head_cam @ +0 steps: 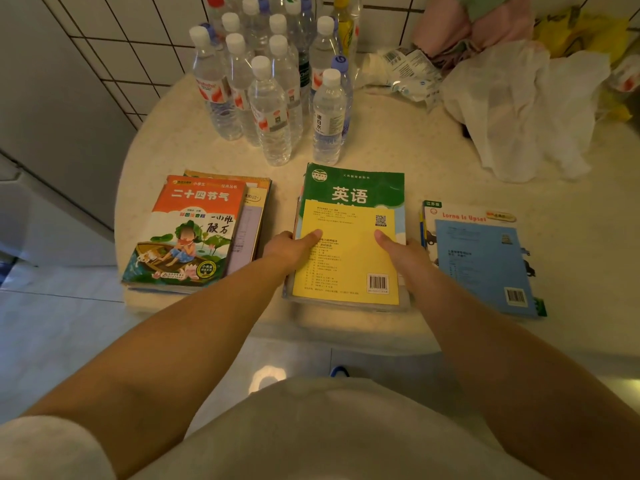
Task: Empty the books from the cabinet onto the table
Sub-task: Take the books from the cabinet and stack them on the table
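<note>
Three piles of books lie along the near edge of the round pale table [398,147]. The middle stack has a yellow book [346,261] on top of a green book [353,188]. My left hand [289,249] grips that stack's left edge with the thumb on the yellow cover. My right hand [401,251] grips its right edge the same way. An orange-covered picture book [187,233] tops the left pile. A blue book [481,261] tops the right pile. No cabinet is in view.
Several clear plastic water bottles [273,81] stand at the back left of the table. Crumpled white plastic bags [519,109] and packets fill the back right, with pink and yellow items behind. A tiled wall rises at the left. Floor shows below the table edge.
</note>
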